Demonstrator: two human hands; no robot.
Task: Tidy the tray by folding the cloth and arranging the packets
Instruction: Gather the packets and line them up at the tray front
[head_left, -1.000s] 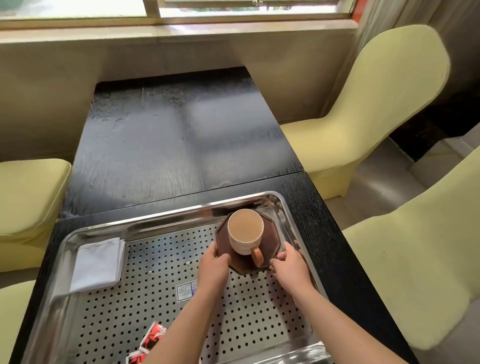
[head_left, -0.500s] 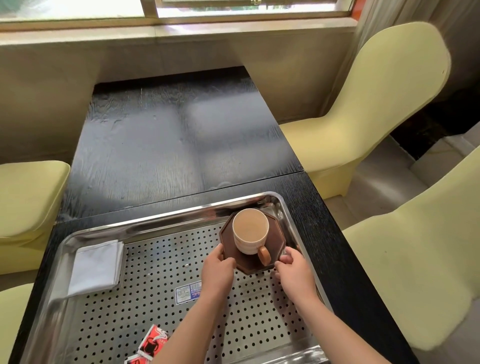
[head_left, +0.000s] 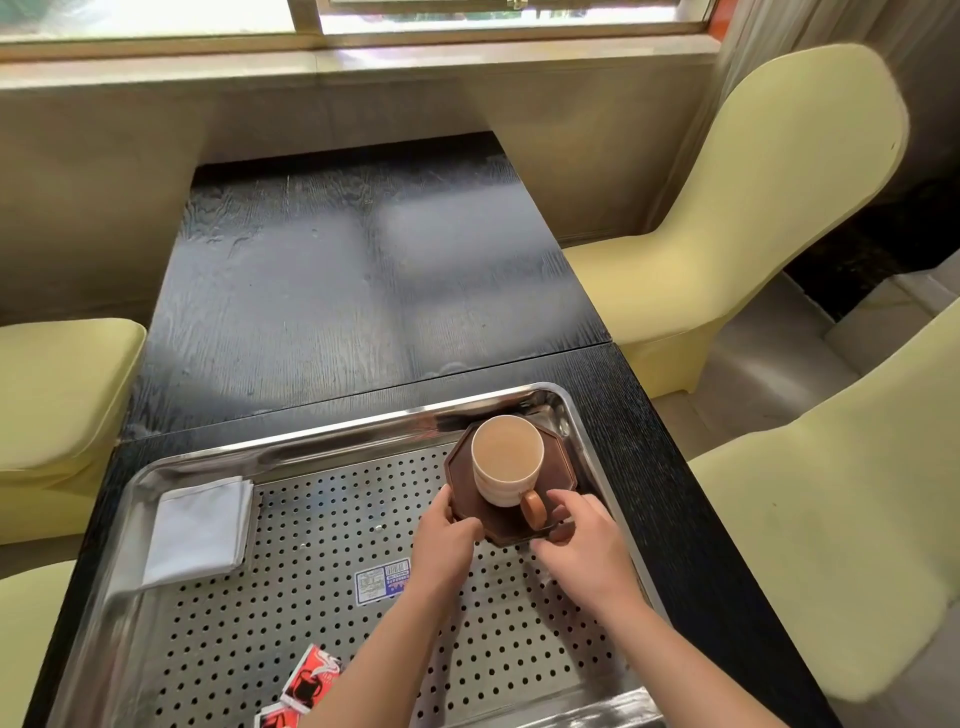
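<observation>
Left hand (head_left: 447, 540), from the head view, is curled on the saucer's (head_left: 461, 480) near-left edge, right hand (head_left: 582, 545) pinched on its near-right edge; a full cup (head_left: 506, 462) is borne on it, in the tray's (head_left: 311, 435) far right corner; spilling is judged likely, so level edge-holds are called for; cloth (head_left: 200, 525), soft, is laid folded far left; packets (head_left: 311, 675), light and slick, are strewn near; black table (head_left: 363, 260), yellow chairs (head_left: 753, 208) beyond

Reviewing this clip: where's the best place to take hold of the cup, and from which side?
Probably by its brown handle, coming from the near side: the cup stands upright on the saucer with the handle pointing toward the person, right beside the right hand.
</observation>
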